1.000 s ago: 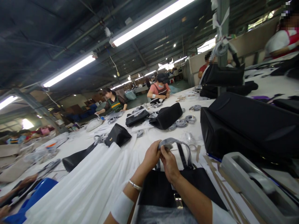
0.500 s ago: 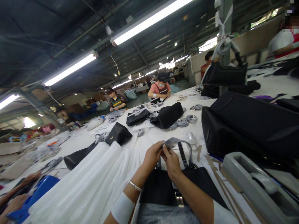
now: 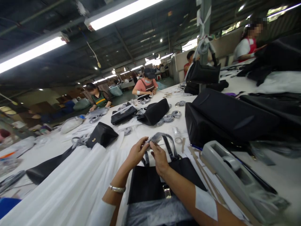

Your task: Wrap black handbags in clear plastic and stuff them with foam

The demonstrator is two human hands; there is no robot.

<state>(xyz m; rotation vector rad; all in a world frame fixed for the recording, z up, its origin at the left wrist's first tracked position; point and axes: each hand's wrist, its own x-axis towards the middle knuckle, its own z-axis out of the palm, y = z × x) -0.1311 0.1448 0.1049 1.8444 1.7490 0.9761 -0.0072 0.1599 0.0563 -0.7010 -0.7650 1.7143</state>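
1. The black bag (image 3: pixel 143 182) lies on the desk (image 3: pixel 54 142) directly before the person; its handle (image 3: pixel 173 142) arches up beyond its far edge, sheathed in greyish wrapping.
2. The right hand (image 3: pixel 160 158) pinches the handle between thumb and fingers. The left hand (image 3: pixel 137 152) meets it there, fingers slightly spread; whether it grips or only touches, I cannot tell.
3. To work this neatly, I'd let the right hand steady the strap while the left fingertips smooth the wrapping, pressing lightly so it neither creases nor twists. Keeping both wrists off the bag would spare its surface.
4. Just right of the bag are card strips (image 3: pixel 203 168) and then a grey tape dispenser (image 3: pixel 213 153); left of it are white sheets (image 3: pixel 77 175). Leaving elbow room on both sides seems wise.
5. The fingers hide the wrapping's edge, so any tape or loose end there can't be made out. The right forearm covers part of the bag near its metal clasp (image 3: pixel 167 191), and the bag's near end is cut off by the frame.
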